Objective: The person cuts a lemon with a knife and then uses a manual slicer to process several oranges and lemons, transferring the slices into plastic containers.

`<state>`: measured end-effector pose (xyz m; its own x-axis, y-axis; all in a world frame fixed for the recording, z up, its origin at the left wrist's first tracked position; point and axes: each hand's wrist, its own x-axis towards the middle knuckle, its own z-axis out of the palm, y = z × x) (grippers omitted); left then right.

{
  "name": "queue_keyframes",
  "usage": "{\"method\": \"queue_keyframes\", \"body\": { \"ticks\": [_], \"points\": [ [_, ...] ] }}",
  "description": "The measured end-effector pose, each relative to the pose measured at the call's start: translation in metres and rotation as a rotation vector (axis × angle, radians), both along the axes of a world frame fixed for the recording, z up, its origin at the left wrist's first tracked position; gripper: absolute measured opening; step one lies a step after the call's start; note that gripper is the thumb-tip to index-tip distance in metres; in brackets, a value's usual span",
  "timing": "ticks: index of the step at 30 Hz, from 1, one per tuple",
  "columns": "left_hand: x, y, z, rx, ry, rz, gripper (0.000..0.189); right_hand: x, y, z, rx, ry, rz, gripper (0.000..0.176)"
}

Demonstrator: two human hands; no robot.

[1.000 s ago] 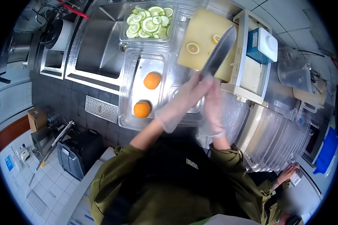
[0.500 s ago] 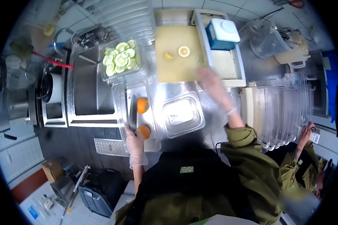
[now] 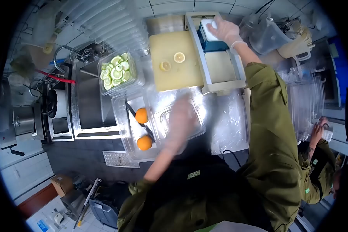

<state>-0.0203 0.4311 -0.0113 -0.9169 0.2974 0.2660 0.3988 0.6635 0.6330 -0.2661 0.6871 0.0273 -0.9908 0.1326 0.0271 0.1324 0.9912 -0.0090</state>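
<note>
- My right hand [image 3: 223, 29], gloved, rests on the white-lidded blue box [image 3: 214, 45]; I cannot tell its grip.
- My left hand [image 3: 179, 123], blurred, is spread open over the clear plastic tub [image 3: 199, 127]; the knife [image 3: 142, 124] lies just left.

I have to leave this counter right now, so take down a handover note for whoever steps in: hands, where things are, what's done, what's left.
Left hand: blurred over the clear tub, looks open and empty.
Right hand: on the white lid of the blue box; grip unclear.
Knife: lying in the tray between the two oranges.
Done: two lemon slices on the cutting board; green slices in a tub over the sink.
Left: both oranges are whole.
</note>
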Motion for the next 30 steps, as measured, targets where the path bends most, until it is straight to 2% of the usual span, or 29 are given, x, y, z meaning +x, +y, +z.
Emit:
{"method": "queue_keyframes", "body": {
  "ticks": [1, 3, 6, 9, 14, 15, 17, 21, 23, 27, 30],
  "points": [
    [-0.019, 0.041, 0.028, -0.042, -0.096, -0.203, 0.045, 0.002, 0.001, 0.003, 0.013, 0.009, 0.015, 0.059],
    [-0.045, 0.094, -0.003, -0.05, 0.396, -0.277, 0.033, 0.002, 0.004, -0.001, 0.013, 0.037, 0.045, 0.056],
    [-0.079, 0.113, -0.059, -0.24, 0.181, -0.332, 0.034, 0.013, 0.001, 0.011, -0.007, -0.014, 0.039, 0.057],
    [-0.084, 0.095, -0.058, -0.214, 0.217, -0.294, 0.029, 0.031, -0.01, 0.026, -0.031, -0.062, 0.024, 0.056],
    [-0.083, 0.077, -0.054, -0.271, 0.221, -0.228, 0.029, 0.033, -0.023, 0.046, 0.037, 0.121, 0.067, 0.054],
    [-0.083, 0.078, -0.052, -0.271, 0.222, -0.207, 0.029, 0.028, -0.018, 0.045, 0.068, 0.267, 0.109, 0.054],
    [-0.083, 0.078, -0.057, -0.288, 0.215, -0.214, 0.029, 0.032, -0.028, 0.081, 0.097, 0.279, 0.108, 0.055],
    [-0.081, 0.078, -0.063, -0.276, 0.194, -0.219, 0.029, 0.015, -0.054, 0.099, -0.035, 0.394, 0.169, 0.057],
    [-0.078, 0.079, -0.058, -0.318, 0.171, -0.235, 0.026, 0.002, -0.08, 0.089, -0.104, 0.376, 0.201, 0.057],
    [-0.073, 0.083, -0.059, -0.403, 0.054, -0.21, 0.019, -0.034, -0.125, 0.04, -0.148, 0.054, 0.191, 0.059],
    [-0.07, 0.086, -0.051, -0.534, 0.084, -0.171, 0.017, -0.055, -0.148, -0.011, -0.174, 0.045, 0.176, 0.057]
  ]
}}
